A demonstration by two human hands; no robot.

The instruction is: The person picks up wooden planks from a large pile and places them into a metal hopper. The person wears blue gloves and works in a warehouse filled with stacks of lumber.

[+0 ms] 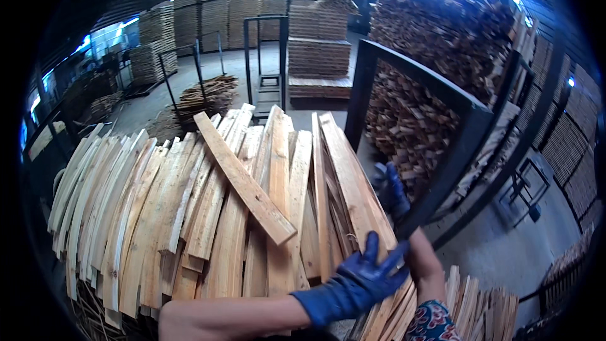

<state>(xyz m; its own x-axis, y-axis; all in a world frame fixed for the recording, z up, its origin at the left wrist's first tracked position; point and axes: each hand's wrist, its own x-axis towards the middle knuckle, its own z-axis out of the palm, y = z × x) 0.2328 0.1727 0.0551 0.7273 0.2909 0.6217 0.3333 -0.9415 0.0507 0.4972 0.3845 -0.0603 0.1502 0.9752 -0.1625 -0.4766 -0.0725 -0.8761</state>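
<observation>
My left hand [361,279], in a blue glove, reaches across from the lower left to the near end of a wide pale plank [353,183]. Its thumb points up, apart from the fingers stretched to the right. My right hand [392,192], also blue-gloved, is farther out along that plank's right side, next to a dark metal post. It is blurred and its grip is unclear. Many sawn planks [145,215] lie side by side in front of me. One loose plank [243,177] rests slantwise across them.
A dark metal frame [423,76] rises at the right, close to my right arm. Behind it is a tall heap of wood pieces [442,44]. Stacked boards [319,50] stand farther back. More short planks [480,306] are at the lower right.
</observation>
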